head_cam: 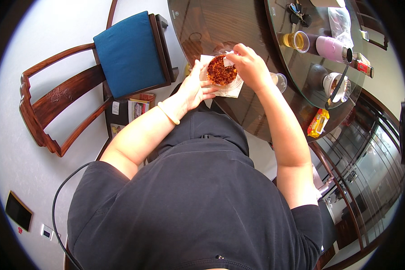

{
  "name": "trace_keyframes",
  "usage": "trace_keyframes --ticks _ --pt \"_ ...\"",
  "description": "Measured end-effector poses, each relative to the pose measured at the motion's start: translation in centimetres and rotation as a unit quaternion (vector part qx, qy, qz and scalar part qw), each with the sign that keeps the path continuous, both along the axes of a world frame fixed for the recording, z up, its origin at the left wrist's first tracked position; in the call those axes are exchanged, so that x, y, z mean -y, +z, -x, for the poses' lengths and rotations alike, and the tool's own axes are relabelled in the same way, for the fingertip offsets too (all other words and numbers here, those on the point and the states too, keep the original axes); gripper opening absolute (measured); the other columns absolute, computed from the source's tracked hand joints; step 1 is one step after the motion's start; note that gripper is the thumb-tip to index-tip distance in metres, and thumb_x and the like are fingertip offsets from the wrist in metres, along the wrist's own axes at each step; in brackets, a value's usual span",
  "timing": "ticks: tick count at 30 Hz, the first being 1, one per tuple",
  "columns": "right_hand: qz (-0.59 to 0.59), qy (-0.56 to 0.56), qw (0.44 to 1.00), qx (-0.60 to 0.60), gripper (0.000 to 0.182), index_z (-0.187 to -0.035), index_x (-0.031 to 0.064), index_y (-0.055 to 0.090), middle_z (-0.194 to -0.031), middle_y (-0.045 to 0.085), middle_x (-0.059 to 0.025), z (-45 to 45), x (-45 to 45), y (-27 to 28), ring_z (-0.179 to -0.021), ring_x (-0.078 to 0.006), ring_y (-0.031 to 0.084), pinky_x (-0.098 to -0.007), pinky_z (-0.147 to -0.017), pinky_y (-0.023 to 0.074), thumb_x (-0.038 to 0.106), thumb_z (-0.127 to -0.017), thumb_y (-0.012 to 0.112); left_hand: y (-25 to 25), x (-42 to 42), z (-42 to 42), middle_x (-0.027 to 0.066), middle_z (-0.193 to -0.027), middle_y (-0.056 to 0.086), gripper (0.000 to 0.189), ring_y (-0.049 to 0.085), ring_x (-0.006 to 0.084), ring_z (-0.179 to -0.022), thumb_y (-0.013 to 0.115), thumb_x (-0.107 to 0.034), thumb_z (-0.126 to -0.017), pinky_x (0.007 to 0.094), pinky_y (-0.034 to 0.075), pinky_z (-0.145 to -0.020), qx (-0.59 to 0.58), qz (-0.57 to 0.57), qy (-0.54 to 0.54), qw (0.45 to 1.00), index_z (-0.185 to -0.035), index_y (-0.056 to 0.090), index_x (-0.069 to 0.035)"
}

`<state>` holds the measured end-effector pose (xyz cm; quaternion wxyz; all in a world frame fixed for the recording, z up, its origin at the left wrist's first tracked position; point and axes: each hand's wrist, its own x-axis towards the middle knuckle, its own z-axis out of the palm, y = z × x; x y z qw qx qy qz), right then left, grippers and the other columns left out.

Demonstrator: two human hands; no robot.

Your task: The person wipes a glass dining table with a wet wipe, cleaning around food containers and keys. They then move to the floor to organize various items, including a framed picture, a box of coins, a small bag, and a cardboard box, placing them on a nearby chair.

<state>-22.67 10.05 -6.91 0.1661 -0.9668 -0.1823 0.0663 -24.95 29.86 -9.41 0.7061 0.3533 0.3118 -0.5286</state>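
Note:
A round clear plastic container (219,71) of dark red chili oil with flakes stands over a white paper napkin (235,93) at the near table edge. My left hand (193,86) cups the container's left and near side, its thumb up and fingers spread along the wall. It wears a pale bangle (168,113). My right hand (250,65) pinches a crumpled piece of white tissue (228,61) at the container's right rim. The fingers partly cover the tissue. Just right of that wrist is a clear plastic lid or cup (280,83), partly hidden by the forearm.
The glass turntable (310,72) carries a cup of amber liquid (296,42), a lilac bottle (333,49), keys (299,15), a plastic bag (340,25) and a white bowl (334,86) with a dark utensil (337,86). A yellow-red wipes pack (318,123) lies nearby. A blue-cushioned wooden chair (130,54) stands left.

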Motion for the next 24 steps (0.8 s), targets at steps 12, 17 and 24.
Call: trace_keyframes --ticks 12,17,24 --pt "-0.099 -0.220 0.969 -0.044 0.022 -0.091 0.0082 0.064 -0.086 0.055 -0.0103 5.7 0.4 0.2 -0.079 -0.0283 0.059 -0.0364 -0.068 0.0497 0.002 -0.071 0.061 0.1 0.2 0.4 0.0299 -0.135 0.027 0.071 0.043 0.0402 -0.118 0.025 -0.063 -0.089 0.0484 0.035 -0.100 -0.005 -0.019 0.035 0.999 -0.144 0.009 -0.021" --pt "-0.129 -0.299 0.942 -0.076 0.022 -0.094 0.0059 0.064 -0.087 0.056 -0.0111 9.2 -1.7 0.1 -0.076 -0.0290 0.060 -0.0353 -0.067 0.0497 0.003 -0.073 0.062 0.2 0.6 0.6 0.0306 -0.134 0.028 0.070 0.046 0.0398 -0.114 0.025 -0.062 -0.090 0.0474 0.037 -0.098 -0.005 -0.041 0.041 0.998 -0.144 0.011 -0.020" --pt "-0.287 -0.342 0.889 -0.105 0.023 -0.097 0.0057 0.064 -0.084 0.057 -0.0096 11.8 -5.0 -0.6 -0.069 -0.0218 0.060 -0.0288 -0.064 0.0484 0.000 -0.074 0.062 0.5 0.6 0.5 0.0312 -0.134 0.029 0.067 0.047 0.0384 -0.115 0.023 -0.059 -0.091 0.0455 0.040 -0.097 -0.002 -0.033 0.053 0.998 -0.144 0.013 -0.019"
